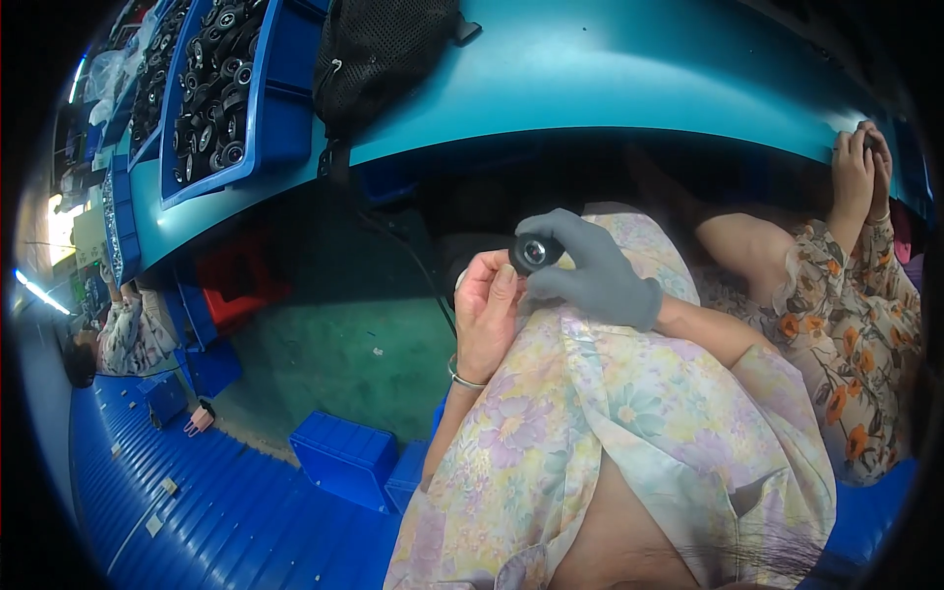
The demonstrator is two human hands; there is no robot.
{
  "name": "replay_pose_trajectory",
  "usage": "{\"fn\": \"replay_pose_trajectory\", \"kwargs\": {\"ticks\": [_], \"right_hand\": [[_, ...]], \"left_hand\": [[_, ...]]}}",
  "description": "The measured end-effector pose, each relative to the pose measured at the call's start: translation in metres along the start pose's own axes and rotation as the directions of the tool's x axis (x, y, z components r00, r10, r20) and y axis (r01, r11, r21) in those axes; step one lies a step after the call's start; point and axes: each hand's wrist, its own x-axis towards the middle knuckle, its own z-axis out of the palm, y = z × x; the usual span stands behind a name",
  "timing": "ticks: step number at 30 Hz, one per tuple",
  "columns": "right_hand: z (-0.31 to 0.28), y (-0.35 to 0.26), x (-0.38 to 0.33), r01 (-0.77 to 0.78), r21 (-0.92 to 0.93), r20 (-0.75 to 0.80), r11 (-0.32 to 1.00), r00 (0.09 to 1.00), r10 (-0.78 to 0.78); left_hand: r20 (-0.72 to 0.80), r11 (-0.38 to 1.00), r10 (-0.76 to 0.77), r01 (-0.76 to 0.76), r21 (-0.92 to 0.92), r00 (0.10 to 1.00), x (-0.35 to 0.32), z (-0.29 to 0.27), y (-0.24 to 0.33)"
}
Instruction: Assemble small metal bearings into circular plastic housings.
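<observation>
Nearest in the view is the person's own lap, covered by a pale floral cotton garment (610,413) that fills the lower middle. Just beyond it the two hands meet above the knees. The bare left hand (487,315), with a thin metal bangle (462,379) at the wrist, is curled with its fingertips up against the small black round part with a shiny glassy centre (534,254). The right hand (595,270), in a grey knit glove, grasps that part from the right and above, thumb and forefinger wrapped round its rim. The part therefore sits between the two hands, at the left hand's fingertips and at the tip of the gloved one. Its short round axis points up toward the camera, so its bright face is turned to the viewer. The gloved hand carries it; the bare hand only touches its left edge, and whether it pinches it I cannot tell.

Farther off, past a dark gap, runs the curved teal surface (629,79). On its far left stand blue plastic bins of black round parts (221,88), with a black mesh bag (388,54) beside them. At the far right, another person's hands (857,162) rest on the edge of the surface.
</observation>
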Motion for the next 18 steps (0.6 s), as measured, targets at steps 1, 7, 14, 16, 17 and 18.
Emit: {"fn": "replay_pose_trajectory", "kwargs": {"ticks": [1, 7, 14, 16, 17, 18], "right_hand": [[-0.001, 0.001, 0.000, 0.001, 0.000, -0.001, 1.000, 1.000, -0.001], [0.000, 0.019, 0.001, -0.455, 0.881, 0.432, 0.128, 0.885, 0.173], [0.010, 0.031, -0.003, -0.492, 0.854, 0.468, 0.170, 0.868, 0.165], [0.010, 0.032, -0.003, -0.480, 0.856, 0.440, 0.195, 0.872, 0.216], [0.011, 0.031, -0.003, -0.481, 0.854, 0.442, 0.196, 0.871, 0.214], [0.012, 0.031, -0.003, -0.485, 0.851, 0.441, 0.201, 0.869, 0.226]], "left_hand": [[-0.015, 0.993, 0.073, -0.072, 0.089, 0.997, 0.000, 0.004, 0.002], [0.180, 0.543, 0.400, -0.391, 0.743, 0.898, 0.005, 0.011, 0.008], [0.227, 0.281, 0.524, -0.418, 0.864, 0.821, 0.010, 0.022, 0.006], [0.224, 0.273, 0.527, -0.413, 0.869, 0.820, 0.010, 0.020, 0.005], [0.253, 0.237, 0.545, -0.437, 0.868, 0.799, 0.010, 0.018, 0.005], [0.283, 0.200, 0.562, -0.459, 0.865, 0.778, 0.010, 0.016, 0.006]]}}
